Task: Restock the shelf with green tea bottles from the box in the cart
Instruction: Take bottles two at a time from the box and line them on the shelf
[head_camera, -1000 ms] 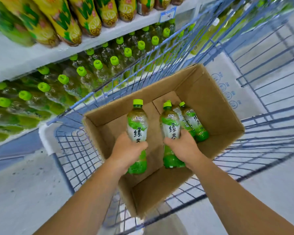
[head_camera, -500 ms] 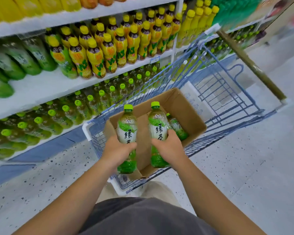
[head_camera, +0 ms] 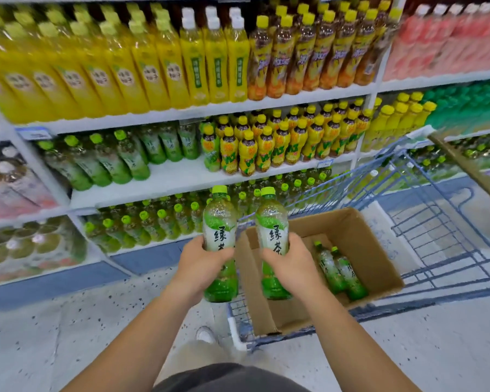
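Person stands facing the drinks shelving, both arms out at 12 o'clock.

Left hand is wrapped round the middle of a green tea bottle, fingers curled over the label. The bottle is upright, green cap on top, held above the floor.

Right hand grips a second bottle the same way, upright, over the near left corner of the box. The held pair sit side by side, close together; cannot tell if they touch.

The box is open cardboard and sits in the blue wire cart at 1 o'clock. Two more bottles lie side by side on the box bottom, caps pointing toward 11 o'clock.

The lowest shelf at 11 o'clock carries rows of green-capped bottles. The shelf above has green tea at 10 o'clock, with bare white board in front.

A shoe tip shows at 6 o'clock.
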### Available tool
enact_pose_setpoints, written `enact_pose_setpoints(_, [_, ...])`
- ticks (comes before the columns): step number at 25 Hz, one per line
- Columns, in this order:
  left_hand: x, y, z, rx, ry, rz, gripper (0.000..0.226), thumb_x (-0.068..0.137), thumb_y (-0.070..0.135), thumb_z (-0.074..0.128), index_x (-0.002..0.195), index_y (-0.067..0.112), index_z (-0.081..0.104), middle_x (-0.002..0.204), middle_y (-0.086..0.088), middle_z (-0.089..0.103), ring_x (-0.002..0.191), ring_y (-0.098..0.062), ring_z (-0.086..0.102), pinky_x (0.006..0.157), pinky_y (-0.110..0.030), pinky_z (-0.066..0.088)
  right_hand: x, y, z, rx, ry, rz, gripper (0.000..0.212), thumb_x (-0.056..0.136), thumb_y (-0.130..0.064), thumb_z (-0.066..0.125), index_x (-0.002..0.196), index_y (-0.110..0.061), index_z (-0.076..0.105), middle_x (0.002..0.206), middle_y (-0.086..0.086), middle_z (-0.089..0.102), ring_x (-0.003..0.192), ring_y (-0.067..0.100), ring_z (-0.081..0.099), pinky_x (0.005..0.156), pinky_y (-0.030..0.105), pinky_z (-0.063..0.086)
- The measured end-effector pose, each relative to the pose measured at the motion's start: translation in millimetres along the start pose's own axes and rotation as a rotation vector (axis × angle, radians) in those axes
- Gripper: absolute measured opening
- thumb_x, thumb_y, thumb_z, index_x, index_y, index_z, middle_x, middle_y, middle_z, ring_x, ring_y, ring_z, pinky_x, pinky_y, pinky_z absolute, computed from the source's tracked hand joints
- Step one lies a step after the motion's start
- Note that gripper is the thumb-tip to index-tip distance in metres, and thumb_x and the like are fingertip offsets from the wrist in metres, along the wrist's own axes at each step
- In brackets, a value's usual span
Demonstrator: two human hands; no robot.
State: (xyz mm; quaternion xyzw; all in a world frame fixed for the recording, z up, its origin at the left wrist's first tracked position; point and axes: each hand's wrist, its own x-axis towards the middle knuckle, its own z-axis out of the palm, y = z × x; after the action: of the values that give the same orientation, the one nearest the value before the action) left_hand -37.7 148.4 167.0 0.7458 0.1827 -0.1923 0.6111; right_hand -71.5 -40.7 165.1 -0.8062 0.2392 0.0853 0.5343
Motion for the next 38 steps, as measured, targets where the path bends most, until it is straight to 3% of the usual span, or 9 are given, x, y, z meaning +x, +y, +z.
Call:
enact_pose_setpoints(2, [-0.6, -1.8, -19.3, -0.018, 0.063, -0.005, 0.025, 0.074, 0.02, 0.082, 0.095, 0.023, 0.069, 0.082, 0.005, 0.076, 0.073, -0.013, 0.072, 0.059, -0.033, 0.059, 2.4, -9.0, 15.0, -0.007, -0.015, -0.015, 0.025, 0.08, -0.036, 0.074, 0.095, -0.035, 0.054, 0.087, -0.015, 0.065, 0.068, -0.007, 0.059, 0.048, 0.015, 0.037])
enact_pose_setpoints(6, [6.8, -2.8, -64.0, -0.09, 0.128, 0.035, 0.028, 0.073, 0.019, 0.084, 0.096, 0.023, 0.069, 0.079, 0.009, 0.076, 0.071, -0.009, 0.072, 0.057, -0.029, 0.056, 5.9, -30.3, 53.9, -0.033, -0.062, -0.078, 0.028, 0.079, -0.035, 0.076, 0.095, -0.034, 0.054, 0.088, -0.016, 0.065, 0.066, -0.01, 0.06, 0.047, 0.011, 0.038])
enact_pose_setpoints(10, [23.9, -2.6, -119.6, -0.094, 0.149, 0.057, 0.03, 0.071, 0.019, 0.085, 0.097, 0.023, 0.071, 0.082, 0.01, 0.077, 0.07, -0.007, 0.073, 0.059, -0.029, 0.056, 15.0, -59.8, 105.0, -0.101, -0.092, -0.128, 0.034, 0.079, -0.038, 0.077, 0.103, -0.032, 0.054, 0.092, -0.015, 0.066, 0.075, -0.002, 0.062, 0.054, 0.02, 0.043])
enact_pose_setpoints(17, [90.9, 7.4, -237.3, 0.067, 0.149, 0.122, 0.032, 0.056, 0.035, 0.083, 0.085, 0.027, 0.073, 0.077, 0.016, 0.075, 0.07, -0.005, 0.071, 0.065, -0.036, 0.061, 38.8, -122.6, 221.2, -0.07, -0.042, -0.121, 0.034, 0.08, -0.038, 0.078, 0.102, -0.032, 0.053, 0.094, -0.014, 0.064, 0.08, -0.001, 0.061, 0.055, 0.018, 0.042])
enact_pose_setpoints(21, [143.0, 16.2, -283.2, 0.185, 0.075, 0.168, 0.036, 0.054, 0.039, 0.082, 0.087, 0.029, 0.07, 0.075, 0.019, 0.073, 0.068, 0.0, 0.069, 0.062, -0.029, 0.058, 68.4, -150.3, 272.0, -0.052, 0.035, -0.092, 0.035, 0.078, -0.038, 0.079, 0.1, -0.029, 0.054, 0.093, -0.01, 0.066, 0.08, 0.004, 0.064, 0.056, 0.021, 0.045])
enact_pose_setpoints(25, [203.1, 16.4, -291.5, 0.23, 0.061, 0.208, 0.035, 0.061, 0.035, 0.085, 0.09, 0.029, 0.065, 0.083, 0.013, 0.072, 0.076, -0.005, 0.068, 0.062, -0.027, 0.055, 109.2, -158.8, 293.8, -0.088, 0.125, -0.1, 0.034, 0.077, -0.041, 0.079, 0.092, -0.032, 0.051, 0.088, -0.014, 0.064, 0.075, -0.002, 0.061, 0.052, 0.017, 0.041])
enact_pose_setpoints(30, [277.1, 6.2, -269.9, 0.212, 0.128, 0.275, 0.033, 0.065, 0.03, 0.087, 0.086, 0.033, 0.062, 0.076, 0.019, 0.068, 0.069, 0.015, 0.061, 0.043, -0.006, 0.041, 180.5, -141.6, 310.3, -0.085, 0.149, -0.129, 0.033, 0.079, -0.036, 0.08, 0.094, -0.03, 0.051, 0.087, -0.011, 0.064, 0.069, -0.005, 0.061, 0.049, 0.011, 0.041])
enact_pose_setpoints(33, [324.3, -8.3, -252.8, 0.178, 0.163, 0.323, 0.032, 0.064, 0.034, 0.087, 0.088, 0.033, 0.065, 0.075, 0.025, 0.07, 0.071, 0.017, 0.061, 0.046, -0.002, 0.041, 229.8, -119.4, 322.9, -0.054, 0.154, -0.162, 0.034, 0.078, -0.037, 0.08, 0.097, -0.028, 0.054, 0.089, -0.008, 0.067, 0.071, -0.001, 0.063, 0.054, 0.017, 0.049])
enact_pose_setpoints(38, [384.3, -26.3, -220.2, 0.154, 0.233, 0.464, 0.038, 0.052, 0.053, 0.08, 0.081, 0.032, 0.065, 0.075, 0.032, 0.068, 0.067, 0.011, 0.064, 0.048, -0.004, 0.042, 301.8, -91.3, 336.7, -0.017, 0.114, -0.3, 0.035, 0.077, -0.038, 0.081, 0.098, -0.03, 0.055, 0.082, -0.018, 0.067, 0.073, -0.011, 0.061, 0.05, 0.008, 0.044])
